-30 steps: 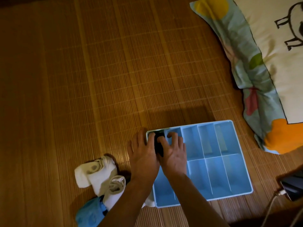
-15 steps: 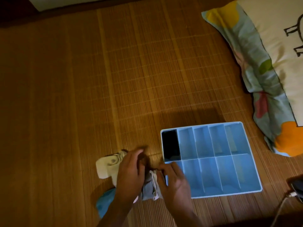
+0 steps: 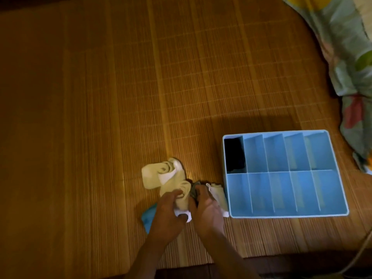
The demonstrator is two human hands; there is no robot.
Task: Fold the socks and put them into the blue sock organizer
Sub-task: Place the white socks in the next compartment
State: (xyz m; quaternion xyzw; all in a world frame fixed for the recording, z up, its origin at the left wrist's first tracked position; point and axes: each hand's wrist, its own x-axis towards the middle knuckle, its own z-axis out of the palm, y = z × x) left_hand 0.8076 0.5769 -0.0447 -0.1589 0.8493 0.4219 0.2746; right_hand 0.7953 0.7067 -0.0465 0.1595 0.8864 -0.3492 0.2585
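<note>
Both bare forearms enter from the bottom edge and converge upward. Left hand (image 3: 168,207) is palm down, fingers curled over a cream sock (image 3: 177,183). Right hand (image 3: 208,208) sits just beside it, thumbs near each other, fingers curled round a grey sock (image 3: 193,189). Both hands are low on the mat.

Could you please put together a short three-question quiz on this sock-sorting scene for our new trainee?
1. True or false: the folded black sock sits in the far row's leftmost compartment of the blue plastic sock organizer.
2. How many organizer compartments hold nothing? A five, B nine, C ten.
3. What do the left hand and right hand hold?
Key: 1 true; 2 B; 3 the pile of loose cream, white and grey socks left of the organizer.
</note>
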